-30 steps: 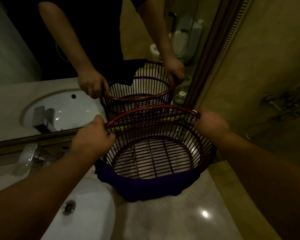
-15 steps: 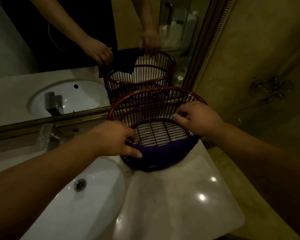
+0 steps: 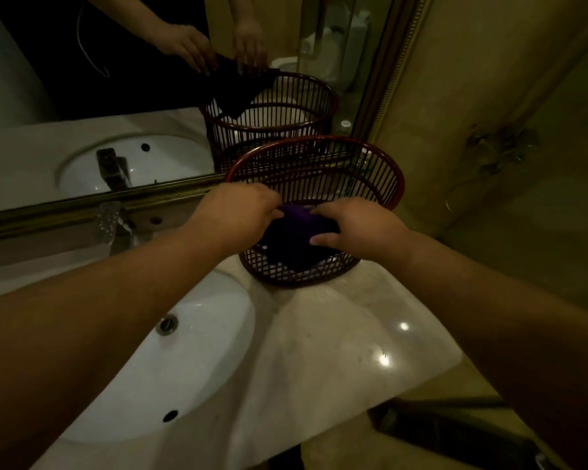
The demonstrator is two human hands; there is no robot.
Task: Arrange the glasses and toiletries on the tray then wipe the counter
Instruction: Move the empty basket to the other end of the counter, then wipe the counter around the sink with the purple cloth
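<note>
The cloth, dark purple and bunched into a soft wad, lies directly between the two hands at the near wall of the basket. Its long axis runs left to right, from one hand to the other, and a loose dark fold hangs down against the bars. Whether that fold is inside or outside the wall is hard to tell in the dim light.

The left hand grips the cloth's left end with fingers curled over it. The right hand pinches the right end, fingers on top and thumb below. Both are equally close, so either could carry the cloth away. To reach the counter, it would likely need to come towards the near side and down.

The basket, red-brown with thin upright bars and a lattice foot, stands at the far right of the counter, against the mirror. The sink is to its near left, and the tap is further left.
</note>
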